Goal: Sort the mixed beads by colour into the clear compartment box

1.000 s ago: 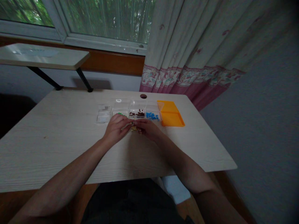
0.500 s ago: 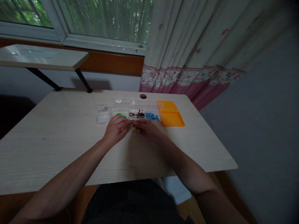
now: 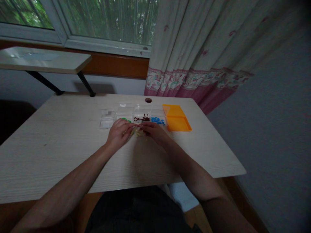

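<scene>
My left hand and my right hand meet at the fingertips over the middle of the table. Both have fingers drawn together; whatever lies between the tips is too small or hidden to name. Just below the fingertips, small pale yellowish pieces lie loose on the tabletop. Right behind the hands, clear plastic boxes with lids raised hold small green pieces, dark red-brown pieces and blue pieces. My left fingers partly cover the box of green pieces.
An open orange-yellow case lies right of the clear boxes. A small clear box stands at their left end. Behind are a round hole in the table, a raised shelf on black legs, and a curtain.
My fingers have shifted slightly and lifted a little, so more of the pale pieces show beneath them. The boxes and the orange-yellow case stay in place on the table.
</scene>
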A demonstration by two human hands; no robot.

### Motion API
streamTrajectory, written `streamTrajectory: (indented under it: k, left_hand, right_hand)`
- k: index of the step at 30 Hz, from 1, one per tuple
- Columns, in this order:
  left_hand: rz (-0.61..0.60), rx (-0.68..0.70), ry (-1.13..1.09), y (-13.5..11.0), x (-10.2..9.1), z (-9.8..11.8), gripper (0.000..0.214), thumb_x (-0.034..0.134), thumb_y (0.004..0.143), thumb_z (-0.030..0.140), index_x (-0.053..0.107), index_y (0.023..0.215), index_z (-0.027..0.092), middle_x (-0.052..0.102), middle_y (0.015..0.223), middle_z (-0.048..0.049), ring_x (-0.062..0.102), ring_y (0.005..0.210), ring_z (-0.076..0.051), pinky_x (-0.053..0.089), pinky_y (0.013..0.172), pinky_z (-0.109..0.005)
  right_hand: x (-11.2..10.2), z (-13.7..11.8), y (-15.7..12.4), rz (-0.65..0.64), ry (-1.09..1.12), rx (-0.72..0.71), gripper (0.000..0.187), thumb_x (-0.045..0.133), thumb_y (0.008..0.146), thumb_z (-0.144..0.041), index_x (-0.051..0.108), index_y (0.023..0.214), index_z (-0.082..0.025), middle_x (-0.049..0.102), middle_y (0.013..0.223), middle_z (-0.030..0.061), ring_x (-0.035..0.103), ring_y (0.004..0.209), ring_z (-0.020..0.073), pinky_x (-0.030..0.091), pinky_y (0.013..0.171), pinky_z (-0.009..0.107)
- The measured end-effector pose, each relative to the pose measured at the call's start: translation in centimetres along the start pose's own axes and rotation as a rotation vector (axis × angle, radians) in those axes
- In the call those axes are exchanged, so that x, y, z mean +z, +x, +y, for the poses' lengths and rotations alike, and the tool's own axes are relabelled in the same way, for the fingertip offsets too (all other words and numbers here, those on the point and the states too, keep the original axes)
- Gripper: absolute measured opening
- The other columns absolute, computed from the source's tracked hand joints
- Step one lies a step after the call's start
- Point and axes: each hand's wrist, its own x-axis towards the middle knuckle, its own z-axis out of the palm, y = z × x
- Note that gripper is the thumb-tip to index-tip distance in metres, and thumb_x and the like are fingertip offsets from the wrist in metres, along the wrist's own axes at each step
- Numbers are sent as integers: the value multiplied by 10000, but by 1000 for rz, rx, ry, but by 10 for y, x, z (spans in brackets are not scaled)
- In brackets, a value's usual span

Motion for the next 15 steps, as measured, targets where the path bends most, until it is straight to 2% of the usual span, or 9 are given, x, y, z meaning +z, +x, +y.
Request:
streamTrajectory:
  k: [4, 9, 12, 15]
  left_hand:
    - [72, -102, -18, 3, -1, -5, 203, 547, 957, 345, 717, 946, 235, 698, 886, -57, 612, 884, -211, 482, 838, -385]
    - [154, -253, -62, 7, -4, -12, 191, 556, 932, 329, 673, 830, 218, 661, 821, -36, 598, 825, -195, 476, 787, -351]
    - [192, -345, -84, 8, -7, -17, 210, 537, 908, 294, 626, 737, 213, 634, 772, -23, 589, 788, -188, 474, 756, -339]
    - [217, -380, -107, 10, -8, -25, 294, 500, 920, 291, 594, 651, 217, 610, 716, -16, 588, 767, -184, 473, 776, -348]
  right_hand:
    - [-12, -4, 4, 106, -91, -96, 380, 769, 671, -513, 752, 892, -205, 659, 775, -6, 469, 585, 73, 383, 566, 223]
    - [-30, -3, 11, 132, -295, -227, 344, 684, 778, -502, 757, 947, -211, 687, 819, 15, 524, 622, 99, 437, 620, 249]
    - [-35, -5, 10, 124, -592, -293, 258, 640, 843, -413, 760, 953, -211, 704, 858, 25, 566, 682, 120, 443, 668, 259]
    - [-35, -10, 5, 134, -1025, -325, 180, 641, 856, -292, 765, 942, -194, 704, 896, 49, 597, 794, 149, 433, 731, 268]
